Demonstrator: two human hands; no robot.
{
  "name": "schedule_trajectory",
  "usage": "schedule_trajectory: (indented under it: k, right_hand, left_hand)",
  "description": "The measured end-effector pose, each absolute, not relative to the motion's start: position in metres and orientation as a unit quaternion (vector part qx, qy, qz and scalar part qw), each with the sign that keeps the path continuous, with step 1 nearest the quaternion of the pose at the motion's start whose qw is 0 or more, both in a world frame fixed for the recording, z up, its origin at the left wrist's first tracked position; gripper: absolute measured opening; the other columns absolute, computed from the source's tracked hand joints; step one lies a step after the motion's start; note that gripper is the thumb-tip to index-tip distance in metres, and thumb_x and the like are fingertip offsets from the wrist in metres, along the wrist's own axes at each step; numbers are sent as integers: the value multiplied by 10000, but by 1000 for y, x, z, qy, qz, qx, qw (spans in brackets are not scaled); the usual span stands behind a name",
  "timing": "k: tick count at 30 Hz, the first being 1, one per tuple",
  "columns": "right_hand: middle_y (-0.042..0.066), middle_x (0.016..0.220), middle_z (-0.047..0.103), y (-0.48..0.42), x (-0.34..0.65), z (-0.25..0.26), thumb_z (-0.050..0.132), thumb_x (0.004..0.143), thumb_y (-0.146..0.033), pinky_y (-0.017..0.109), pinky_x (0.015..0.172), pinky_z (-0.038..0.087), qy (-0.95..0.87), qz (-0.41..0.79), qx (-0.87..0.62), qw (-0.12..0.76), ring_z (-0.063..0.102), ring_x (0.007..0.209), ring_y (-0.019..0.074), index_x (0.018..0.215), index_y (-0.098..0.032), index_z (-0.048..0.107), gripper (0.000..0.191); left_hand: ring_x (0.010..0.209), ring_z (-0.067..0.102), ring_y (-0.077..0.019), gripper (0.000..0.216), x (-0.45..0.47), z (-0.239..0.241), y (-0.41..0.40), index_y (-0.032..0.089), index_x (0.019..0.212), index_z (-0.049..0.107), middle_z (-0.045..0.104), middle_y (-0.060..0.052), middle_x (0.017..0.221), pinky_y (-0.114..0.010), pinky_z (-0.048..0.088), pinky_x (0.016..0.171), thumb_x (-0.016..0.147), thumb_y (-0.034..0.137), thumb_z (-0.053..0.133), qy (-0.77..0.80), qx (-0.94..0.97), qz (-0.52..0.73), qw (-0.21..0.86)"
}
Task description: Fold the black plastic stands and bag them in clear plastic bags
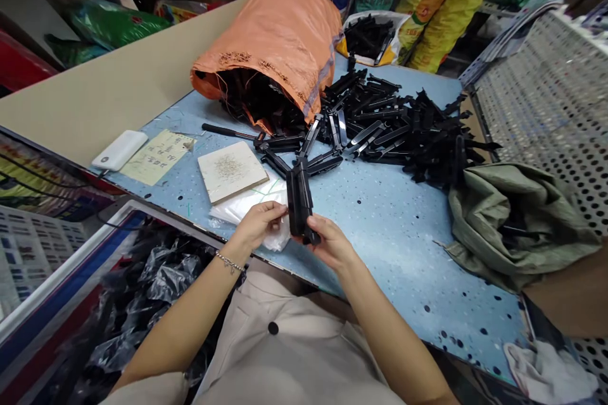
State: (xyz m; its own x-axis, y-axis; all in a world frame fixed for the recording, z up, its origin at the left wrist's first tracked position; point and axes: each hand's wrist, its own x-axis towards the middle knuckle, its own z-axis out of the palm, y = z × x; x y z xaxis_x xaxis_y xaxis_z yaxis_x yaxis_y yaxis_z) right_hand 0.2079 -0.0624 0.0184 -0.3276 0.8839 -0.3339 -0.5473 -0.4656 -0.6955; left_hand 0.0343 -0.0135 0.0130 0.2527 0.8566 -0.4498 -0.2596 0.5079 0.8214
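Over the front edge of the blue table, a long black plastic part (299, 202) is held upright between both hands. My left hand (262, 223) pinches its lower left side with thumb and fingertips. On the other side, my right hand (331, 242) grips the lower end. Just behind the part lie more black parts (280, 142) of a similar kind. A pale square board (232, 169) with dark specks on top rests on clear plastic bags (270, 237), close to my left hand. What exactly the black part is, I cannot tell.
An orange woven sack (280, 38) lies open with black parts inside. Beside it spreads a large black pile (394, 120). A green-grey sack (503, 221) is at right. A white device (121, 150) and yellow note (159, 155) lie left. Below left, a bin (156, 285) holds bagged items.
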Motion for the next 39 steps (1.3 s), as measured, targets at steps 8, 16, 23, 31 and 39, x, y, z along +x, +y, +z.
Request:
schedule_trajectory:
  k: [8,16,23,31,39]
  right_hand:
    - [62,1020,727,-58,228,2,779,705,-382,333,788,549,-158,740,-397,520,661,850,187,963,-180,701,337]
    - [29,829,707,-86,243,15,804,676,-413,262,678,524,-240,714,-431,497,641,731,158,916,-174,691,357]
    - [100,857,710,-121,243,9,678,778,-557,211,531,540,-145,892,-293,312,690,672,159,1042,-135,603,504]
    - [16,991,666,-96,208,9,694,807,-449,319,676,591,-227,709,-470,474,664,851,184,1236,-282,483,507]
    - [57,1111,682,-116,178,53,497,945,-441,381,877,520,-587,681,-324,294,665,949,194,1312,-253,524,413]
  left_hand:
    - [677,544,-101,202,4,19,-14,162,689,552,592,-16,809,-237,468,631,732,293,700,511,479,487,521]
    - [1019,607,-207,373,8,24,-20,162,1104,673,632,-114,1163,-403,497,931,832,70,435,464,783,316,266]
    - [1017,620,-174,537,14,27,-25,205,1352,514,502,-128,1370,-327,558,833,836,69,453,426,776,335,323]
    - [1310,472,-203,640,29,45,-84,277,1482,310,422,-110,1462,-357,495,1034,888,63,416,269,846,275,368]
    - [1100,631,-216,365,-53,74,-110,292,1245,606,666,-43,1197,-354,490,1015,893,236,528,478,794,275,257]
